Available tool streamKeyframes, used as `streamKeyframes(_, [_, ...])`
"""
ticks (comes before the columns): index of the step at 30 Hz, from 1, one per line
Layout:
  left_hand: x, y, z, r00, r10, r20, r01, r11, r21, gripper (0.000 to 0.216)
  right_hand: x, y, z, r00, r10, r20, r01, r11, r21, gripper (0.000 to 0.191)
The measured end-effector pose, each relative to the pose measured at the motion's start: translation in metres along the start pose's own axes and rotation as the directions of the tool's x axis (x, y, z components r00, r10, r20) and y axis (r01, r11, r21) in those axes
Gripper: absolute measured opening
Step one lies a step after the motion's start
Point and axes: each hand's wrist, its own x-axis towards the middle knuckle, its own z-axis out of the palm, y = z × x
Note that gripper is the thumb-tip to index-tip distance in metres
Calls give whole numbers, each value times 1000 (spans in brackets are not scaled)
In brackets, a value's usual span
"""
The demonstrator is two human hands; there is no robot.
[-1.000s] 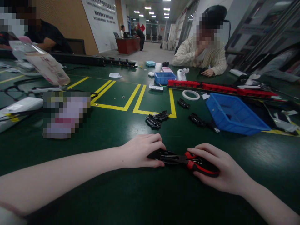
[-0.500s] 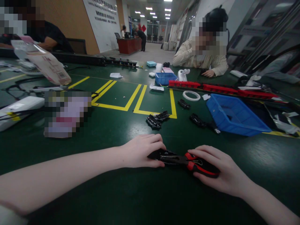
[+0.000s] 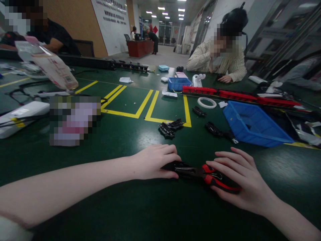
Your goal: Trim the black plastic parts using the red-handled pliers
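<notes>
Red-and-black pliers (image 3: 208, 175) lie on the green table (image 3: 140, 207) close to me. My left hand (image 3: 155, 161) is curled over a small black part at the pliers' jaw end and presses it to the table. My right hand (image 3: 238, 180) rests on the red-and-black handles. Its fingers are lifted and spread rather than wrapped round them. Most of the black part is hidden under my left fingers.
Several black parts (image 3: 169, 127) lie just beyond my hands, more black parts (image 3: 215, 130) to their right. A blue bin (image 3: 253, 125) stands at the right, a smaller blue bin (image 3: 178, 83) farther back. Red strips (image 3: 238, 95), a tape ring (image 3: 207, 102) and yellow floor lines cross the table. Other people sit around it.
My right hand's fingers have lifted and spread from a closed hold on the pliers' handles. My left hand stays on the black part. The view has shifted slightly.
</notes>
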Motion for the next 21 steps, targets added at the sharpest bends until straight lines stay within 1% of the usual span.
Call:
streamKeyframes(4, [0,-1,1,1000,18,-3,-18,1000,23,38,0,-2,1,1000,-1,-18,1,1000,-17,44])
streamKeyframes(9, [-1,0,1,1000,7,-5,-7,1000,-5,38,1,1,1,999,46,8,-46,999,22,46])
streamKeyframes(14, [0,1,1,1000,0,-7,0,1000,-21,38,1,4,1,999,25,46,-27,999,29,52])
streamKeyframes(19, [0,0,2,1000,-1,-7,1,1000,-13,38,2,0,3,997,82,12,-82,993,87,44])
streamKeyframes(21, [0,0,2,1000,0,-10,0,1000,-8,38,2,1,3,997,69,28,-72,993,95,45])
